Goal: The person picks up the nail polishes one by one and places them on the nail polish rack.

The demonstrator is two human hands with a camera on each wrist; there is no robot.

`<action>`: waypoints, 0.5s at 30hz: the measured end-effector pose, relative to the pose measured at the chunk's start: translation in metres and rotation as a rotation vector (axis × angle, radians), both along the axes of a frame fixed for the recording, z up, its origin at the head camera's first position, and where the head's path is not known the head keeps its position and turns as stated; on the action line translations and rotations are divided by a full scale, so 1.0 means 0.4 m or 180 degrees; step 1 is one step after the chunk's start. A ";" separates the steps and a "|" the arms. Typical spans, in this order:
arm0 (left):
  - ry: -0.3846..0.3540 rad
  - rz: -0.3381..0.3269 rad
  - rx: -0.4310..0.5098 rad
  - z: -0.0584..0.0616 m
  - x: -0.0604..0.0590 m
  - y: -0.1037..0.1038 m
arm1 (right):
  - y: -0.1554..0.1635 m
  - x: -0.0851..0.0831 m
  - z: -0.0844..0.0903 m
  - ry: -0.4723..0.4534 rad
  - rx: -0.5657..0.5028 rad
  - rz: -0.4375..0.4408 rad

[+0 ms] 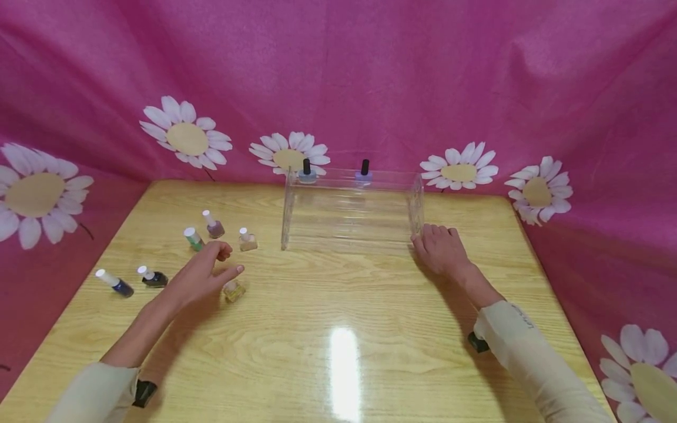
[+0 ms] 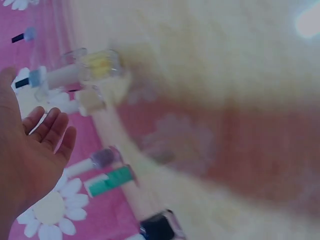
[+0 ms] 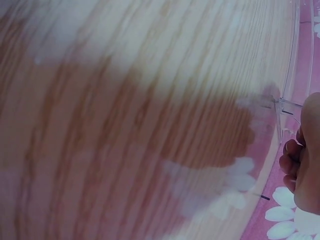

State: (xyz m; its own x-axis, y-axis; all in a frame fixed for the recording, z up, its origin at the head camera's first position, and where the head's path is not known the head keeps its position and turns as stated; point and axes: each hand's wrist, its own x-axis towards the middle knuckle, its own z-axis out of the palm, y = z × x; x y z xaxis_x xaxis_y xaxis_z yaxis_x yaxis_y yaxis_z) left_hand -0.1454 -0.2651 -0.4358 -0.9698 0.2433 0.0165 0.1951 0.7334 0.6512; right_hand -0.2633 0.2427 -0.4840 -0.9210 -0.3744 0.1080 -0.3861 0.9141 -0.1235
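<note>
1. We've got our left hand hovering just over a small yellow nail polish bottle on the left half of the table. Fingers are loosely spread and relaxed, nothing gripped yet; the wrist view shows an open palm.
2. Our right hand rests flat-ish on the table, fingers touching the near right corner of the clear acrylic organizer that sits toward the far edge, middle. Looks like it's just steadying it, not gripping.
3. Two bottles, a blue one and a lilac one, sit at the organizer's back.
4. Loose ones by the left edge: green, mauve, pale peach, black, navy.
5. We'd say we're at the picking-up stage. Next move probably calls for lowering the fingers and pinching the yellow bottle by its cap or sides without knocking the neighbours.
</note>
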 end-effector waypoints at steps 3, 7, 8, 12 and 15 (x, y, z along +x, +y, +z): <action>-0.0050 0.0029 -0.0105 -0.020 0.022 -0.015 | -0.002 0.000 -0.001 0.0066 -0.0017 0.0016; 0.0031 0.0037 -0.0083 -0.047 0.042 -0.023 | -0.003 -0.002 -0.002 0.0119 -0.0003 0.0043; 0.0078 0.0033 -0.0056 -0.052 0.045 -0.022 | -0.003 -0.002 -0.002 0.0117 -0.0006 0.0043; 0.0179 -0.0027 0.0034 -0.066 0.051 -0.016 | -0.002 -0.002 -0.002 0.0087 -0.0001 0.0010; 0.0110 -0.0013 -0.0021 -0.072 0.055 -0.013 | -0.002 -0.001 -0.004 0.0046 -0.0017 -0.0006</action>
State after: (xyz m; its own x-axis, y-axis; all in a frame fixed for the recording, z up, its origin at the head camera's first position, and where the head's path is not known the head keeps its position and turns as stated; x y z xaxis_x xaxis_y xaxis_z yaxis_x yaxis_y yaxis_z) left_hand -0.1236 -0.2704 -0.4644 -0.9676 0.2476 0.0485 0.2206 0.7367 0.6392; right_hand -0.2638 0.2418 -0.4856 -0.9200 -0.3719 0.1234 -0.3861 0.9143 -0.1227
